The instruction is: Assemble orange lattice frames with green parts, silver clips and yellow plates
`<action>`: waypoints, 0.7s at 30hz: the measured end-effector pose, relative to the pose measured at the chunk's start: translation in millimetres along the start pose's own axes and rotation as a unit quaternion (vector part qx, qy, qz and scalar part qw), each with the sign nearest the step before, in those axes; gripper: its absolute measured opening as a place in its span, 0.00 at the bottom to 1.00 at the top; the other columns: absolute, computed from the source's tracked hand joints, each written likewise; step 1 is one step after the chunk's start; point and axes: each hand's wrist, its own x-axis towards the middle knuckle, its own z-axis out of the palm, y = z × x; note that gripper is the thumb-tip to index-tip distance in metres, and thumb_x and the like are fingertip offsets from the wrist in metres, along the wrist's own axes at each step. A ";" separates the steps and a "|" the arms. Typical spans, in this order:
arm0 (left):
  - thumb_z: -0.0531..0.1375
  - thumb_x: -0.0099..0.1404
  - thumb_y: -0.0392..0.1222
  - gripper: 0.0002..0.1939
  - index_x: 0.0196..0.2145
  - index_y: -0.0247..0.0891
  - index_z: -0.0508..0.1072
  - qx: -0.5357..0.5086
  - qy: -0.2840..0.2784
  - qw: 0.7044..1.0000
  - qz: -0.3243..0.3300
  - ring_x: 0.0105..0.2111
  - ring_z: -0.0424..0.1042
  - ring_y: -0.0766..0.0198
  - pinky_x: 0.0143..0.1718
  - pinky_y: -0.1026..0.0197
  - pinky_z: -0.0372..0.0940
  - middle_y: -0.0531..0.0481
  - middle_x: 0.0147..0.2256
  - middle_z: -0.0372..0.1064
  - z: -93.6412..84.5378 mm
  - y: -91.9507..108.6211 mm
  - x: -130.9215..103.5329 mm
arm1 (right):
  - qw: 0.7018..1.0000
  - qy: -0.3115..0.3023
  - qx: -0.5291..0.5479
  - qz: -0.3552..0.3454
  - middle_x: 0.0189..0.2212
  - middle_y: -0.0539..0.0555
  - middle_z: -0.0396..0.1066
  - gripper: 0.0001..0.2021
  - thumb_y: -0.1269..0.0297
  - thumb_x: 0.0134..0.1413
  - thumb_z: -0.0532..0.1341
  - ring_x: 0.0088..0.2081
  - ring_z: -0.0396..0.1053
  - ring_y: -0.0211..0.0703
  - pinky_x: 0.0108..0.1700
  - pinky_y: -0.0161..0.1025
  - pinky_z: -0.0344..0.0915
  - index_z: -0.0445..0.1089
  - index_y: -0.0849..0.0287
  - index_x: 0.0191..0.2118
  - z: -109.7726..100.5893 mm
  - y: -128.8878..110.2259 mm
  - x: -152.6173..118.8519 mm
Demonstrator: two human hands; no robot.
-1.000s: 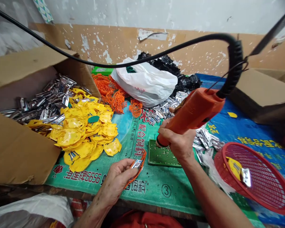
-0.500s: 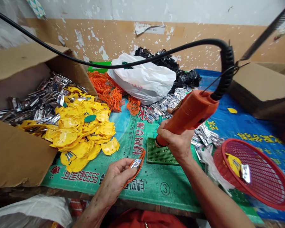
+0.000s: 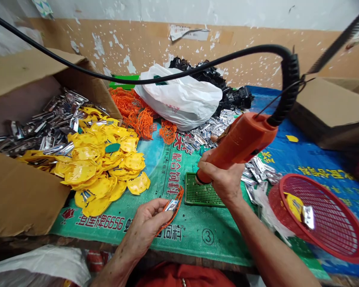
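Observation:
Between thumb and fingers, my left hand (image 3: 148,223) pinches a shiny metal piece (image 3: 171,205) together with a thin orange plastic frame (image 3: 179,198). My right hand (image 3: 225,177) is wrapped round the lower part of an orange electric screwdriver (image 3: 242,137), which leans with its black nose end down. That end is over the green perforated tray (image 3: 203,199), and its tip is hidden by my hand. A thick black cable (image 3: 288,85) runs from the tool's top across to the left. To the left of my hands lies a heap of yellow plastic plates (image 3: 98,167).
A cardboard box (image 3: 24,195) of metal pieces lies at the left. Behind are orange frames (image 3: 128,107), a white plastic bag (image 3: 179,97) and black parts (image 3: 239,97). A red basket (image 3: 341,235) with a few pieces stands at the right, before another carton (image 3: 332,103).
The view has shifted very slightly. Both hands keep their holds and almost the same places, and the tool's top has tilted a touch to the right.

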 end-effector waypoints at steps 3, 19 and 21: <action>0.64 0.54 0.46 0.12 0.35 0.36 0.77 -0.006 -0.004 1.000 0.000 0.25 0.62 0.68 0.27 0.67 0.55 0.53 0.26 0.70 0.1 0.3 -0.3 | 1.000 0.000 0.007 -0.001 0.18 0.45 0.66 0.08 0.69 0.32 0.67 0.20 0.62 0.34 0.22 0.36 0.63 0.65 0.57 0.18 -0.4 -1.2 0.1; 0.63 0.55 0.47 0.14 0.35 0.35 0.76 0.019 -0.007 1.000 -0.002 0.25 0.58 0.69 0.27 0.66 0.51 0.54 0.25 0.66 0.9 3.4 -2.7 | 1.000 0.007 0.016 0.003 0.19 0.46 0.68 0.08 0.69 0.31 0.67 0.22 0.64 0.35 0.23 0.37 0.65 0.66 0.57 0.17 1.8 -0.1 -0.2; 0.63 0.55 0.47 0.14 0.36 0.35 0.76 0.030 -0.006 1.000 0.000 0.25 0.57 0.69 0.27 0.66 0.50 0.55 0.24 0.64 0.4 3.1 -2.4 | 1.000 0.008 0.019 0.006 0.19 0.46 0.68 0.07 0.69 0.31 0.67 0.22 0.64 0.35 0.23 0.37 0.65 0.66 0.58 0.17 2.6 -0.8 0.0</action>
